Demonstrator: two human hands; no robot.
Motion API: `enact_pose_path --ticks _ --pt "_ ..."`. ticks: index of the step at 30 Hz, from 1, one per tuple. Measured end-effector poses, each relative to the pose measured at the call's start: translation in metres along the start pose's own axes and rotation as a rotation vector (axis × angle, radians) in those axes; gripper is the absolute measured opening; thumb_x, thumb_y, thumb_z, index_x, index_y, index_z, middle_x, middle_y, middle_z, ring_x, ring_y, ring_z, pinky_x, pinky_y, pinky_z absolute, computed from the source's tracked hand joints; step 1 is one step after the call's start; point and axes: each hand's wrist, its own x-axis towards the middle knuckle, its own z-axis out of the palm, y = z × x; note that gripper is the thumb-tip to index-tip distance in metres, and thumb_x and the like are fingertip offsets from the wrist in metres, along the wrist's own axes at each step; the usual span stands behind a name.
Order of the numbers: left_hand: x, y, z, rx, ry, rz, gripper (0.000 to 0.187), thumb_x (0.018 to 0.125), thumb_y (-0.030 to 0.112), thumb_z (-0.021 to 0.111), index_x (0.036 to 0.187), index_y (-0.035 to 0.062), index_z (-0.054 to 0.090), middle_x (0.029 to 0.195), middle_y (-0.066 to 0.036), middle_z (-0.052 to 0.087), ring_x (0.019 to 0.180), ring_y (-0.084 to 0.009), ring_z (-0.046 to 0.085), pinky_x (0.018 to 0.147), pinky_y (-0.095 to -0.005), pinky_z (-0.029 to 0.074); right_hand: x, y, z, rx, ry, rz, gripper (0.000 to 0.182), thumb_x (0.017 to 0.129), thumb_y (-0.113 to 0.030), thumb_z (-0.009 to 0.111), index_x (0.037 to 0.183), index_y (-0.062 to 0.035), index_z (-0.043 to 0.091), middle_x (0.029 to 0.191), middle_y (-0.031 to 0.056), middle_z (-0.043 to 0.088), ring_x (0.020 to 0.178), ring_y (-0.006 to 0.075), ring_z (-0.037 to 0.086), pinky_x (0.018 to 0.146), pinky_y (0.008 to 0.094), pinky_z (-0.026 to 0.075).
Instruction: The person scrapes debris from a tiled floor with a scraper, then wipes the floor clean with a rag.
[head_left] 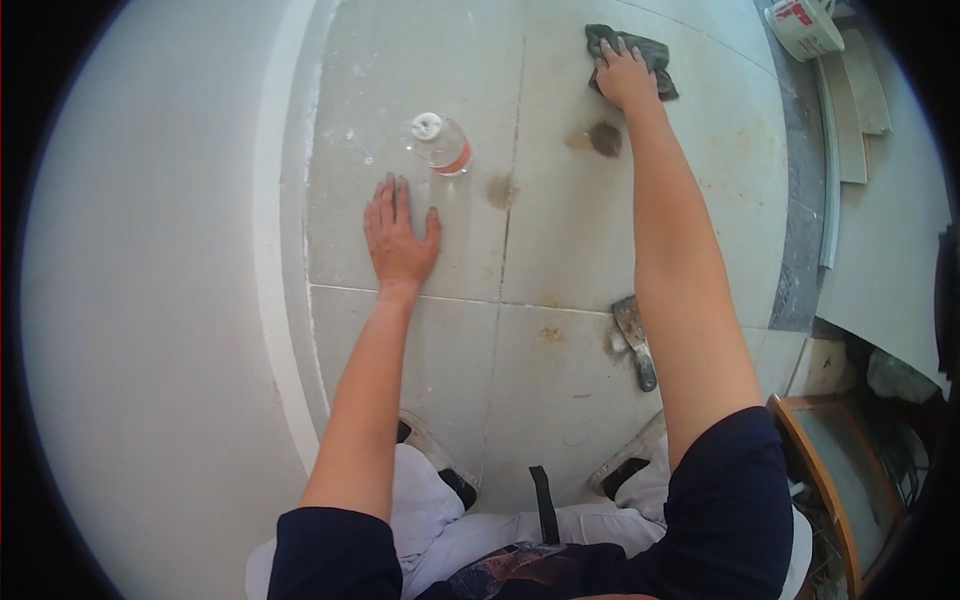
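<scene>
My right hand (627,78) lies on top of a dark, crumpled cloth (655,58) on the tiled floor, arm stretched far forward. Its fingers are spread over the cloth, pressing it down rather than wrapped round it. Flat on a tile at the left rests my left hand (400,238), fingers apart and holding nothing. Just beyond its fingertips is a clear plastic bottle (440,146) with a white cap and an orange-red label. A scraper (634,338) with a dirty blade lies beside my right forearm, partly close under it.
Brown stains mark the pale floor tiles (560,230). A smooth pale wall (160,300) rises at the left. At the right are a white bucket (805,28), leaning boards (890,230) and a wooden-framed panel (815,490). My knees and shoes are at the bottom.
</scene>
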Motion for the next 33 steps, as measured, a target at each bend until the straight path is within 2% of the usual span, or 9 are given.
enact_pose_path --ticks 1,6,9,12,20,23,27,30,33 --pt "0.002 0.001 0.000 -0.010 0.002 -0.010 0.069 0.095 0.037 0.066 0.152 0.0030 0.051 0.160 -0.015 0.048 0.150 -0.0333 0.040 0.126 -0.0514 0.028 0.002 -0.011 -0.001 0.007 -0.064 0.115 0.056 0.110 -0.037 0.040 0.166 -0.0291 0.035 0.176 0.0003 0.025 0.162 0.0296 0.021 0.128 0.0607 0.022" --pt "0.000 -0.002 -0.003 -0.026 -0.002 -0.009 0.067 0.095 0.036 0.066 0.152 0.0040 0.052 0.160 -0.014 0.048 0.150 -0.0329 0.041 0.126 -0.0499 0.028 -0.082 -0.006 0.021 0.035 -0.009 -0.599 0.054 0.110 -0.040 0.042 0.163 -0.0281 0.041 0.174 0.0010 0.029 0.162 0.0315 0.021 0.128 0.0635 0.018" --pt "-0.005 -0.002 0.000 -0.018 -0.008 -0.039 0.069 0.095 0.041 0.065 0.153 0.0064 0.052 0.160 -0.011 0.048 0.151 -0.0291 0.040 0.127 -0.0493 0.027 -0.127 0.018 0.014 0.107 -0.025 -0.531 0.052 0.110 -0.041 0.045 0.160 -0.0273 0.046 0.173 0.0013 0.031 0.161 0.0324 0.023 0.127 0.0642 0.018" --pt "-0.005 -0.002 0.001 -0.017 -0.010 -0.051 0.068 0.096 0.042 0.064 0.153 0.0078 0.052 0.161 -0.010 0.048 0.151 -0.0285 0.040 0.127 -0.0488 0.026 -0.166 -0.013 0.039 0.105 0.140 -0.206 0.053 0.108 -0.041 0.049 0.159 -0.0260 0.049 0.173 0.0021 0.033 0.160 0.0318 0.025 0.126 0.0636 0.020" --pt "-0.006 -0.011 0.014 -0.006 -0.003 -0.065 0.062 0.102 0.044 0.056 0.155 0.0123 0.052 0.167 -0.005 0.041 0.154 -0.0258 0.036 0.129 -0.0467 0.024 -0.326 -0.068 0.024 0.197 -0.244 -0.805 0.054 0.099 -0.015 0.063 0.152 -0.0233 0.056 0.170 0.0038 0.037 0.159 0.0306 0.029 0.125 0.0619 0.025" --pt "-0.006 -0.021 0.019 -0.073 -0.033 -0.064 0.061 0.103 0.042 0.056 0.157 0.0135 0.050 0.169 -0.004 0.039 0.154 -0.0254 0.037 0.129 -0.0478 0.025 -0.358 -0.067 0.024 0.258 -0.331 -0.863 0.053 0.097 -0.008 0.062 0.148 -0.0228 0.060 0.170 0.0033 0.038 0.159 0.0286 0.029 0.125 0.0607 0.027" --pt "-0.005 -0.030 0.022 -0.283 0.012 -0.090 0.071 0.100 0.041 0.065 0.160 0.0103 0.043 0.166 -0.012 0.042 0.153 -0.0319 0.039 0.126 -0.0484 0.031 -0.354 -0.060 0.027 0.801 -0.403 -0.693 0.038 0.102 -0.009 0.060 0.139 -0.0123 0.065 0.148 0.0110 0.062 0.146 0.0282 0.051 0.123 0.0495 0.035" --pt "0.010 -0.003 0.005 -0.581 0.139 -0.142 0.080 0.096 0.039 0.073 0.161 0.0079 0.039 0.161 -0.018 0.045 0.150 -0.0361 0.042 0.125 -0.0478 0.034 -0.346 -0.062 0.001 1.156 -0.330 -0.199 0.030 0.105 -0.014 0.062 0.134 -0.0043 0.065 0.122 0.0136 0.073 0.118 0.0201 0.066 0.107 0.0351 0.047" --pt "0.036 0.036 -0.021 -0.653 0.166 -0.073 0.082 0.094 0.036 0.079 0.160 0.0072 0.041 0.157 -0.020 0.049 0.146 -0.0368 0.047 0.122 -0.0460 0.038 -0.329 -0.052 -0.021 1.297 -0.169 -0.027 0.029 0.105 -0.020 0.065 0.125 0.0011 0.068 0.103 0.0113 0.075 0.096 0.0115 0.063 0.088 0.0273 0.051"
